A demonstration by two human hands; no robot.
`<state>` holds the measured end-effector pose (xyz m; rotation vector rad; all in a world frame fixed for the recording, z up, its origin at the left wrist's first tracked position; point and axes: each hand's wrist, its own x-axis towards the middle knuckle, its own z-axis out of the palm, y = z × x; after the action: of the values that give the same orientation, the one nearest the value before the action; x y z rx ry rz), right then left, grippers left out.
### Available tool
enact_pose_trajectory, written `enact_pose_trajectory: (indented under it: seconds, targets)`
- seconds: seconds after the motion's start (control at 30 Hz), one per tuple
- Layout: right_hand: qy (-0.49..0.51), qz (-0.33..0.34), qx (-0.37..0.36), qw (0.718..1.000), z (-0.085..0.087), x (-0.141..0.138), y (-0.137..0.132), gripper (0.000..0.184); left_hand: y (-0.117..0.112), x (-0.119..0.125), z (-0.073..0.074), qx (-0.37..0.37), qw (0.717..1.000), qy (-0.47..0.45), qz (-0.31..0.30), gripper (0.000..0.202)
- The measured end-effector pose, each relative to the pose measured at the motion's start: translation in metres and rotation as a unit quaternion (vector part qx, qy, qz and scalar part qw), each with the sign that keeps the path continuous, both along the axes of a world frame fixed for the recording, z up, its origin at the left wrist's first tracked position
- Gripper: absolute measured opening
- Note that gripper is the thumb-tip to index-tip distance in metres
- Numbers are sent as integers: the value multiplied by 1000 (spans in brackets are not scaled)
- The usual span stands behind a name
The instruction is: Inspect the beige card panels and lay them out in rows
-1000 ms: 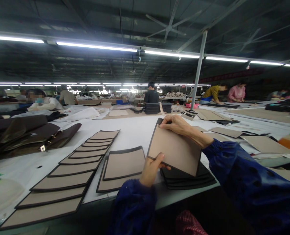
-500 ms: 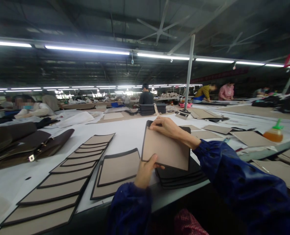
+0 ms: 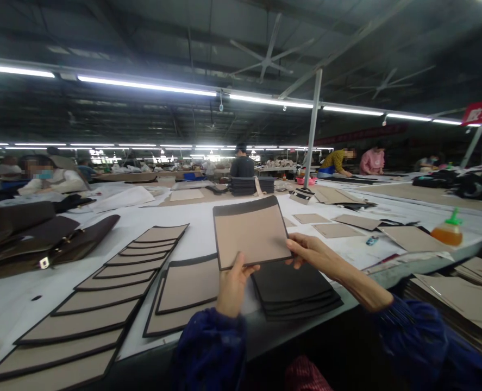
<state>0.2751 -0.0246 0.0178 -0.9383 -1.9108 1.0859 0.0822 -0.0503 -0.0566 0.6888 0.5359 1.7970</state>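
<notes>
The left hand (image 3: 231,285) is closed on the lower edge of a black-bordered beige panel (image 3: 252,233), thumb flat on the beige face, fingers tucked behind; the right hand (image 3: 312,252) pinches the right edge near the lower corner, thumb in front, other fingers curled behind; the panel is held up above the white-topped table (image 3: 175,212), tilted, beige face toward the wearer, its broad black band along the upper edge, pointing away from the body; width and height look so close that I cannot tell which is the long axis; just below and right lies a stack of black panels (image 3: 295,290); to the left, two overlapping beige panels (image 3: 189,282); beyond them, an overlapped row of similar panels (image 3: 102,300) running diagonally.
</notes>
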Motion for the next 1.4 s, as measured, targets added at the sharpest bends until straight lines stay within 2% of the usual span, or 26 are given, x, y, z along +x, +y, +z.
enact_pose_trajectory:
  seconds: [0.13,0.3,0.43,0.57,0.67,0.73,0.83,0.9,0.97,1.07,1.17,1.33,1.4]
  targets:
    - [81,-7,1,997,-9,-4,-2,40,-1,0,1,18,999,-4,-38,31]
    - [126,-27,7,992,-8,7,7,34,-6,-9,6,38,982,-54,-177,74]
    - [113,-25,14,993,-10,15,8,37,-8,-13,7,34,976,-36,-212,78]
    - [94,-34,46,994,-13,18,10,36,-5,-9,6,-25,979,36,-198,71]
    - [80,-40,89,992,-15,22,9,32,-1,-4,2,-80,981,118,-129,71]
    - [73,-50,116,989,-16,26,6,29,1,-1,-2,-86,975,179,-100,70]
    - [65,-69,130,987,-15,31,-1,27,1,3,-5,-56,961,252,-104,69]
    - [71,-78,99,989,-13,33,-4,28,-2,5,-5,-39,954,283,-92,68]
    - [98,-89,35,991,-12,34,-4,30,-5,7,-4,-25,949,305,-73,66]
    - [153,-99,-71,981,-13,35,4,32,-9,9,-3,-4,939,338,-56,63]
    - [178,-86,-144,970,-21,39,16,30,-9,10,-3,6,931,359,-66,60]
    - [211,-69,-162,961,-31,41,23,23,-6,9,-4,-5,949,298,-103,63]
    - [219,-61,-159,961,-31,39,22,27,-5,8,-4,-5,955,277,-107,65]
